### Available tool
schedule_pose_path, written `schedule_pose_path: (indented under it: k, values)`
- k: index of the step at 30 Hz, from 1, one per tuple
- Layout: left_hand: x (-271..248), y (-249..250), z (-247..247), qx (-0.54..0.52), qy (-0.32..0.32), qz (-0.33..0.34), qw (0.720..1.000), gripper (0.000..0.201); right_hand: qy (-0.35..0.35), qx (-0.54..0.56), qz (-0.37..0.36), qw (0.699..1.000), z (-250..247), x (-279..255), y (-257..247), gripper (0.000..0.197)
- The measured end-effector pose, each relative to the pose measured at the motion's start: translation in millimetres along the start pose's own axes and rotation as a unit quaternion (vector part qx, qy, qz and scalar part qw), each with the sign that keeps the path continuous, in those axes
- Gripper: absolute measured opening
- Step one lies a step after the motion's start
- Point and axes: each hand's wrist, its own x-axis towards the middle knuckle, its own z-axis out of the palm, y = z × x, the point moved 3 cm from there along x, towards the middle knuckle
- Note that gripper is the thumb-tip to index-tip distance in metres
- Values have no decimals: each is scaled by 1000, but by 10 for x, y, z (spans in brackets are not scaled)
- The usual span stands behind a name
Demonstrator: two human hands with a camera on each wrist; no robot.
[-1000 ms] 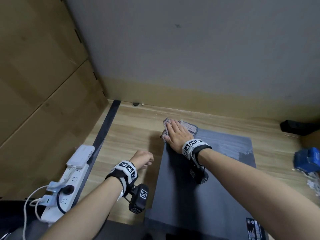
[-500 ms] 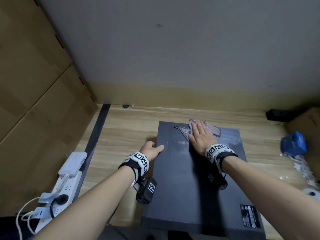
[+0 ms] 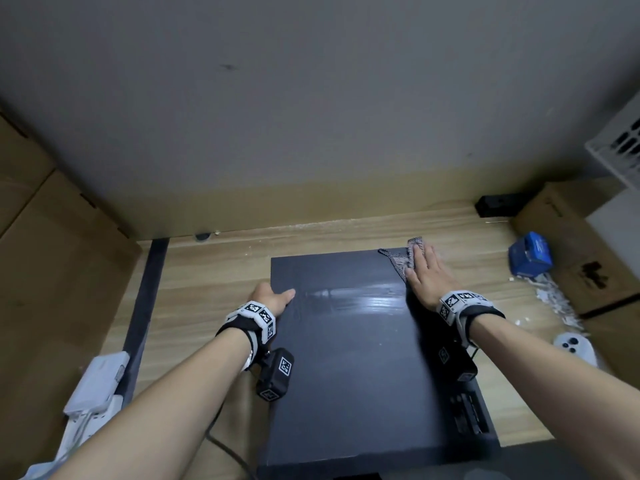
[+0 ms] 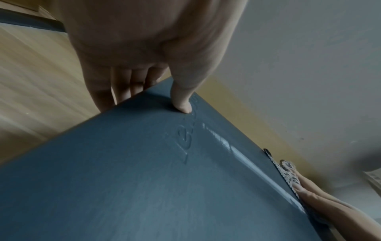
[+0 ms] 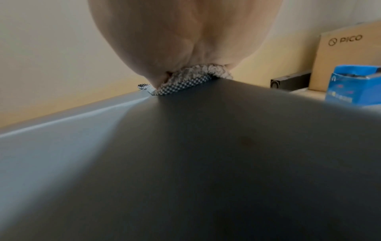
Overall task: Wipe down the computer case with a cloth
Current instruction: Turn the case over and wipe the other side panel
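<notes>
Wood-grain flooring point(image 3: 207, 278) runs under everything, with a grey wall behind. Working from the left, I see 1 white power strip point(image 3: 93, 396) well away from my left fingers. Next comes my left hand point(image 3: 272, 299): the thumb point(image 4: 182, 99) lies on the top panel while the other 4 fingers point(image 4: 123, 86) drop over the left edge close together, so it braces the side and does not clasp it.

Between my 2 hands lies 1 computer case point(image 3: 346, 358), flat on its side, a dark matte slab with a damp, shiny streak just ahead of my left thumb. I judge it heavy and rigid, unlikely to slide under wiping pressure, though the painted panel looks smooth enough for a wet palm to skid. If it needs moving, I would take it by the long edges, not by the port end nearest me.

At the far right corner my right hand point(image 3: 427, 275) lies flat, fingers straight and nearly together, pressing 1 cloth point(image 3: 401, 261). It pokes out beyond the fingertips and to their left; the right wrist view shows it bunched under the palm. It looks soft, thin and limp, so I would keep the palm spread over it.

Right of those fingers: 1 blue box point(image 3: 530, 254), 1 cardboard box point(image 5: 348, 60), 1 white controller point(image 3: 575, 346).
</notes>
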Motion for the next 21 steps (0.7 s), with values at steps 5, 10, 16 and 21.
schedule_pose_path:
  k: [5, 10, 16, 21]
  values:
    - [81, -46, 5, -22, 3, -2, 1000, 58, 10, 13, 11, 1000, 0, -90, -31, 64]
    - [16, -178, 101, -23, 3, 20, 1000, 62, 12, -8, 15, 1000, 121, -432, -9, 64]
    - [-288, -247, 151, -28, 5, 35, 999, 47, 2, -38, 19, 999, 280, -916, -48, 64]
    - [-419, -264, 123, -32, -17, 44, 998, 42, -50, -11, 28, 998, 272, -1098, -134, 67]
